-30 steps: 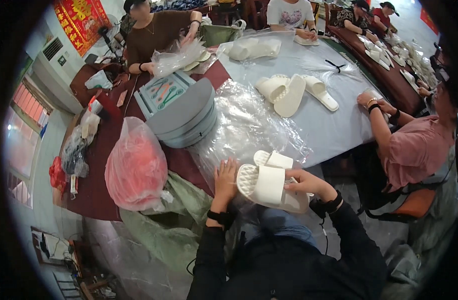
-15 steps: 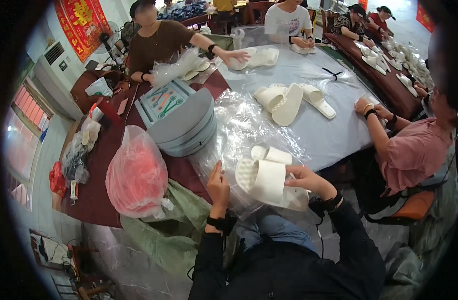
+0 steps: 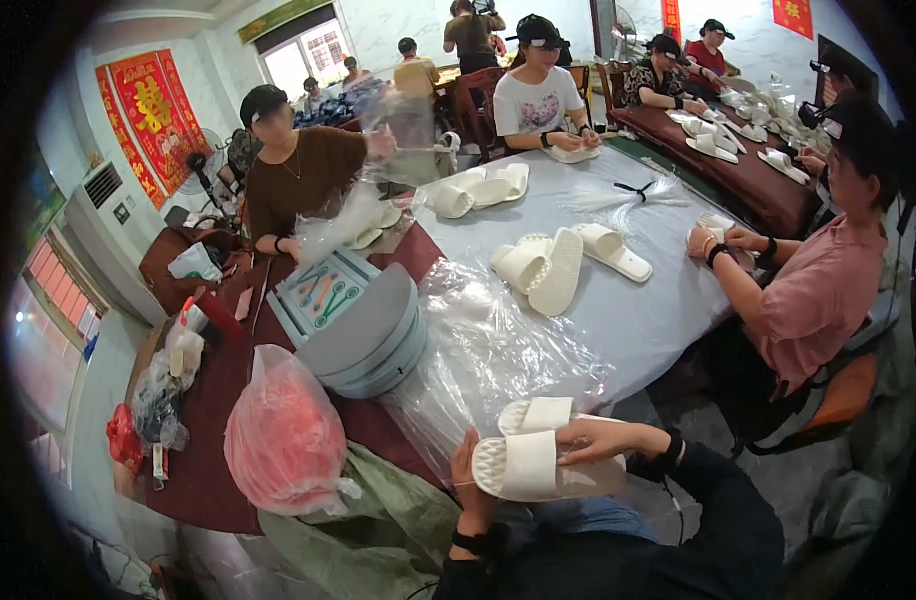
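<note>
The grey-clothed counter carries a sheaf of clear plastic bags beside more white slippers. Since a moment ago the pair of white slippers has lifted off the bags toward the lap, seemingly stacked for bagging; left hand and right hand both grasp it.

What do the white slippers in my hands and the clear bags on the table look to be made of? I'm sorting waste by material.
The white slippers look like moulded foam or soft plastic: matte, one-piece, with a nubbed footbed. Left hand and right hand hold the pair. The clear bags seem to be thin plastic film: see-through, crinkled, with glossy highlights. The exact plastics cannot be told.
</note>
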The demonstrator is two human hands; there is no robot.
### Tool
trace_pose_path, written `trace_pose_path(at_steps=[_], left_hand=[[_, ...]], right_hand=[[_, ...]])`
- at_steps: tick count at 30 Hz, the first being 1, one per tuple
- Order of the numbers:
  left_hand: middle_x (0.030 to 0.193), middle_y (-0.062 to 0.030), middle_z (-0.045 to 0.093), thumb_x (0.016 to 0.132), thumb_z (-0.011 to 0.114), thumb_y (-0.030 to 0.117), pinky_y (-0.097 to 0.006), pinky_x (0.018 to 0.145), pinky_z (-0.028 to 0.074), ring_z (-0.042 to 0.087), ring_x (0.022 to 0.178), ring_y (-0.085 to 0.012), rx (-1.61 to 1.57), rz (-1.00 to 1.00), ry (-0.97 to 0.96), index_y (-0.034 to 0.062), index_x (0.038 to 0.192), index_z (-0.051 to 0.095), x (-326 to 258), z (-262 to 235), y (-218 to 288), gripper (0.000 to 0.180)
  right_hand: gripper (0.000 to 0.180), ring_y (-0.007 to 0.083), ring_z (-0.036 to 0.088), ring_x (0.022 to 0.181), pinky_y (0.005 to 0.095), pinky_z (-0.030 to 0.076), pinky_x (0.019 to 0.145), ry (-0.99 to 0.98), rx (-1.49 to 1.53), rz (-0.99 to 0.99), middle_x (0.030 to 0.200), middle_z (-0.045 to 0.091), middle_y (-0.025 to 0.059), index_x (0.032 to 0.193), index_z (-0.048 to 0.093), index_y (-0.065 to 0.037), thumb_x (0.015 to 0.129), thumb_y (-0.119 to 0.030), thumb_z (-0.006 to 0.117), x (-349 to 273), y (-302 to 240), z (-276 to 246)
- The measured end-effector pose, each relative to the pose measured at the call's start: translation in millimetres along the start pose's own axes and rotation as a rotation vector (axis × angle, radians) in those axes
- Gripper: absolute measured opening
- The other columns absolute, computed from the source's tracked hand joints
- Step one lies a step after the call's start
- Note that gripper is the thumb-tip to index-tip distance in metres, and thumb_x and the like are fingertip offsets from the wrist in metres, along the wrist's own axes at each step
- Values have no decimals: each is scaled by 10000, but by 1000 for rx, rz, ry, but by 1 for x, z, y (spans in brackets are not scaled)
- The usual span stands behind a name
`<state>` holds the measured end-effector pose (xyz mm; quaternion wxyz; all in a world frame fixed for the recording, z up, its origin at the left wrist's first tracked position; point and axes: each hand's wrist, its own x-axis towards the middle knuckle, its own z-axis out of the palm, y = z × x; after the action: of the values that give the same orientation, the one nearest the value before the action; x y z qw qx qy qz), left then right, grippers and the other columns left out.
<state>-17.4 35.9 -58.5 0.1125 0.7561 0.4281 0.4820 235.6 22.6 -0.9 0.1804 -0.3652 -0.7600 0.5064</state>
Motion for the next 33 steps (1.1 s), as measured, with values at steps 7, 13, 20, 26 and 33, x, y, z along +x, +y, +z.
trace_pose_path(at_steps=[7, 13, 20, 26, 33], left_hand=[[1255, -169, 517, 750, 576, 4, -407, 883, 425, 515, 1014, -352, 187, 71, -12, -41, 1242, 492, -6, 1, -8, 501], [1213, -162, 542, 721, 554, -31, -417, 890, 427, 523, 1037, -337, 227, 174, -102, -19, 1227, 512, -6, 6, -4, 508], [1188, -159, 558, 763, 548, -46, -427, 917, 423, 496, 1111, -357, 99, 278, -195, -17, 1188, 533, -8, 0, 15, 426], [1396, -208, 292, 787, 531, -33, -424, 994, 361, 411, 1224, -318, -111, 80, 169, 43, 1390, 225, -6, 10, 0, 681], [1379, -160, 340, 873, 518, -21, -321, 923, 434, 445, 1188, -249, -1051, -786, 143, 20, 1405, 195, -11, 23, -49, 624]], right_hand=[[294, 334, 545, 893, 407, 406, 779, 402, -278, 86, 908, 595, 187, 985, 590, -46, 861, -312, 577, 1, 22, 25], [298, 369, 524, 914, 480, 351, 822, 576, -618, -17, 894, 582, 184, 985, 569, -58, 844, -320, 575, 18, 25, 44], [293, 355, 547, 719, 487, 353, 774, 703, -566, 155, 723, 572, 170, 976, 558, -29, 839, -287, 569, 44, 1, 43], [314, 364, 570, 707, 525, 342, 771, 853, -400, 127, 766, 594, 195, 1006, 545, -17, 863, -296, 521, 71, 11, 57], [374, 413, 534, 870, 516, 336, 817, 948, -572, 167, 829, 584, 238, 971, 542, -7, 836, -356, 548, 144, 28, 58]])
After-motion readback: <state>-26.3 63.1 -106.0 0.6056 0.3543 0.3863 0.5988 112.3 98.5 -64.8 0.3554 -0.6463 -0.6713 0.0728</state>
